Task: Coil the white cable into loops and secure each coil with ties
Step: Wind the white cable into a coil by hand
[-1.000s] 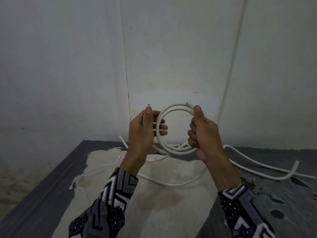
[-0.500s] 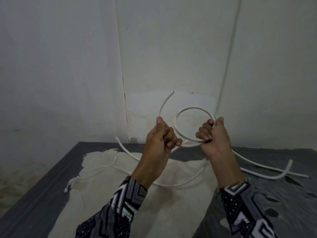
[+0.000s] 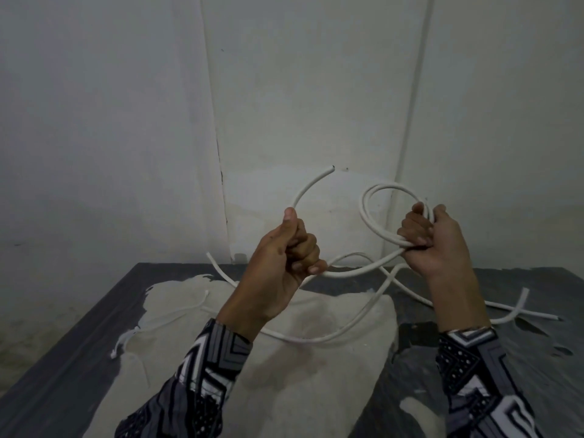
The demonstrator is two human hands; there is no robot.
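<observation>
1. Step in hand: forming loops in the cable [image 3: 354,273]; tying not yet begun, by the look of it.
2. Left hand [image 3: 286,257]: fist curled round the cable a short way back from its free end [image 3: 330,168], thumb up along it. End arcs up and to the right, clear of everything.
3. Right hand [image 3: 433,241]: fingers curled round a small coil [image 3: 368,213] of about two turns, gripped at its right side and held upright in front of the wall [image 3: 126,121].
4. Between the hands: one slack run of cable, sagging just above the table [image 3: 63,358].
5. Remainder of the cable: trails down from the right hand, across the pale cloth [image 3: 284,390] and away over the dark tabletop to the right; a second cut end [image 3: 557,318] lies near the right edge.
6. Thin cord [image 3: 164,317] lies on the cloth at left, well apart from both hands; probably a tie, though too small to confirm.
7. Next move, judged: bring the left-hand section over to the coil, lay it as a further turn of matching size, trap it under the right fingers.
8. Requirement: keep the right grip firm, or the stiff turns are likely to spring apart.
</observation>
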